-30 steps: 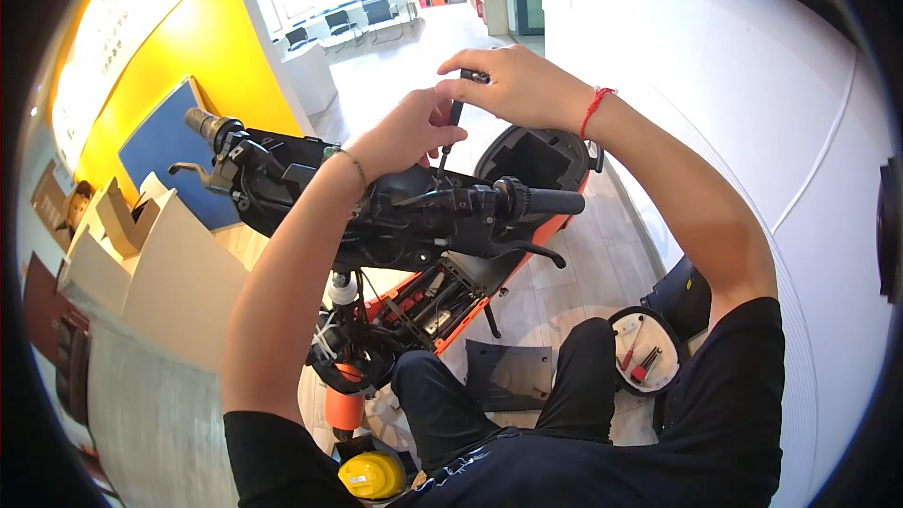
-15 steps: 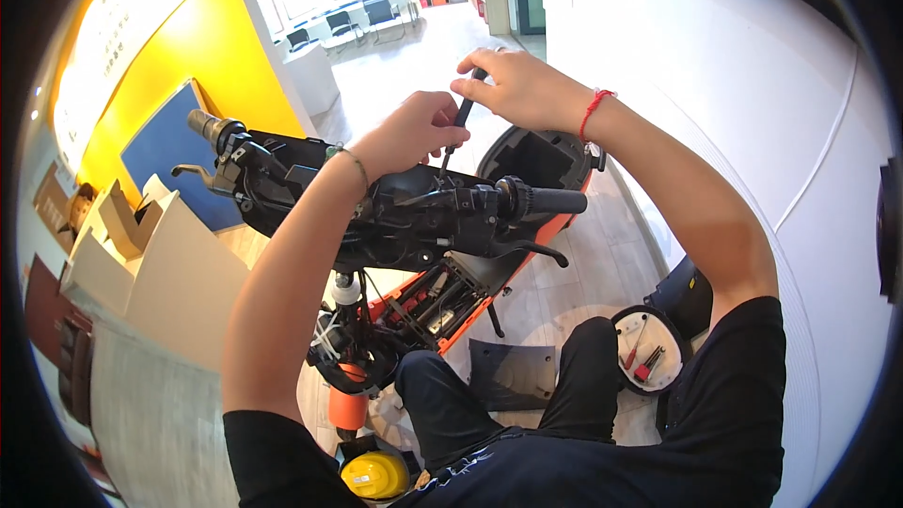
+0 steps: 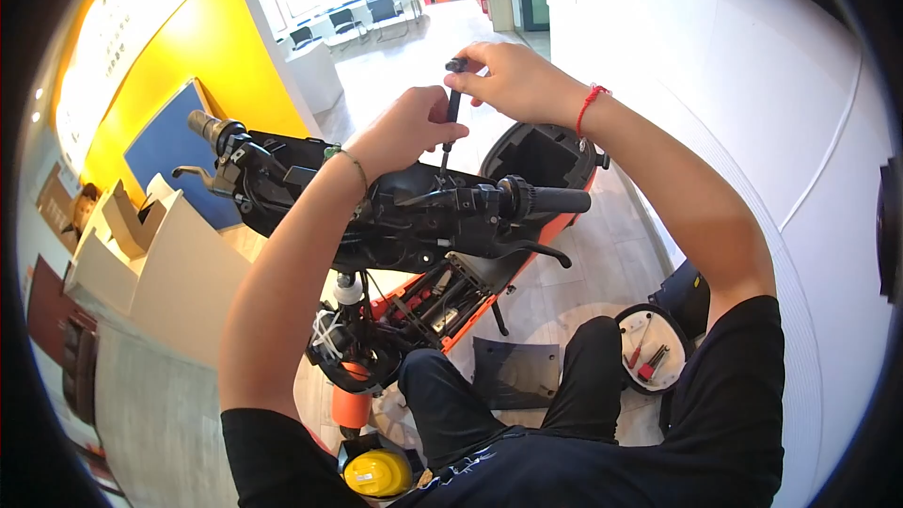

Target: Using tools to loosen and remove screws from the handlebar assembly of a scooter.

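Observation:
A black-handled screwdriver [image 3: 453,108] stands nearly upright over the black handlebar assembly [image 3: 395,235] of a scooter. Its thin metal shaft goes down into the middle right of that assembly; the tip is hidden. My right hand [image 3: 522,85] grips the upper handle with thumb and fingers, and the dark top end pokes out past them. Lower down, my left hand [image 3: 404,132] closes its thumb and fingertips around the bottom of the handle. The right grip [image 3: 555,200] and brake lever [image 3: 536,249] lie below my hands, and the left grip [image 3: 205,126] is off to the left.
Below lies the orange scooter body [image 3: 475,320] with an opened compartment. A dark panel [image 3: 515,373] rests on the floor between my legs. At right is a round tray [image 3: 649,343] with tools, at lower left a yellow helmet [image 3: 378,473]. A white wall [image 3: 715,85] runs along the right.
The screwdriver has tipped more upright, its top moving left. My right hand has shifted slightly left and down and turned around the handle. My left hand has barely moved.

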